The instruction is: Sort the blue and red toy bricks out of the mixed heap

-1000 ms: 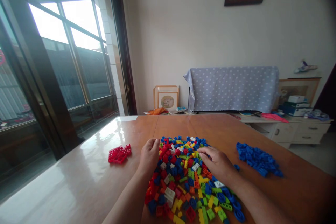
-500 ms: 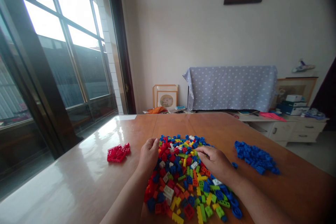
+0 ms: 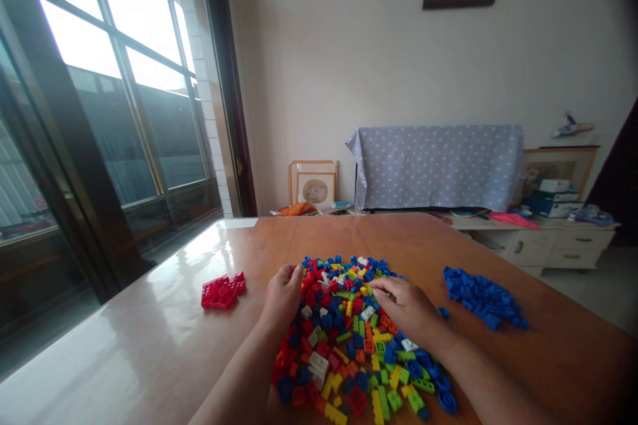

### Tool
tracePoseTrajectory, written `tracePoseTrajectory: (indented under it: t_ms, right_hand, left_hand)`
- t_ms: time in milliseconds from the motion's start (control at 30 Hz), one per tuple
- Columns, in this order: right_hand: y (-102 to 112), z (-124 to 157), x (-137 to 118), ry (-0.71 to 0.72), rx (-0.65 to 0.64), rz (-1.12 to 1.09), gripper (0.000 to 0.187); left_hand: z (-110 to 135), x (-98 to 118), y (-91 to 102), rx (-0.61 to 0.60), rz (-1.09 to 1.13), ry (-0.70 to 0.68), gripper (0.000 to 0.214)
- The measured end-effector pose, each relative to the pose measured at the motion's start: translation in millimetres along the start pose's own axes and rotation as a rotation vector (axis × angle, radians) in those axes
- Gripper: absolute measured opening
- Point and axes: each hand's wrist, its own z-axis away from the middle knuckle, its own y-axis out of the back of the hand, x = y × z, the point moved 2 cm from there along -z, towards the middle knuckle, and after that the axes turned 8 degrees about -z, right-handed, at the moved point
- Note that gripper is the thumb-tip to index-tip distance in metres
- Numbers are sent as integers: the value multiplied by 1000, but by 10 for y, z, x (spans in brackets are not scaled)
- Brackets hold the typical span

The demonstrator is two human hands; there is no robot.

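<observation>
A big heap of mixed toy bricks (image 3: 349, 332), red, blue, green, yellow and white, lies on the wooden table (image 3: 149, 345) in front of me. My left hand (image 3: 282, 294) rests on the heap's left edge with fingers curled down onto red bricks. On the heap's right side, my right hand (image 3: 406, 309) lies with thumb and forefinger pinched together at the bricks near the middle; what they hold is too small to make out.
A small pile of red bricks (image 3: 222, 290) sits to the left and a pile of blue bricks (image 3: 481, 297) to the right. Beyond the table are a dotted cloth-covered object (image 3: 438, 166), a low white cabinet (image 3: 548, 246) and large windows (image 3: 100, 93) on the left.
Both hands have stayed almost still on the heap. The camera has tilted slightly, shifting the scene up a little.
</observation>
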Motion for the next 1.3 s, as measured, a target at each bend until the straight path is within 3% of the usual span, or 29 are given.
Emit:
tracePoseTrajectory:
  t_ms: [433, 633, 1067, 1300]
  right_hand:
    - [7, 3, -42, 15, -17, 8, 26]
    - [-9, 37, -225, 30, -64, 53, 26]
    - [-406, 200, -800, 268, -365, 113, 30]
    - [-501, 147, -729, 192, -356, 223, 31]
  left_hand:
    - [-7, -25, -20, -26, -144, 2, 39]
    - [18, -50, -93, -35, -205, 2, 34]
    - [-4, -75, -217, -86, -280, -143, 39]
    - [15, 18, -260, -149, -349, -245, 42]
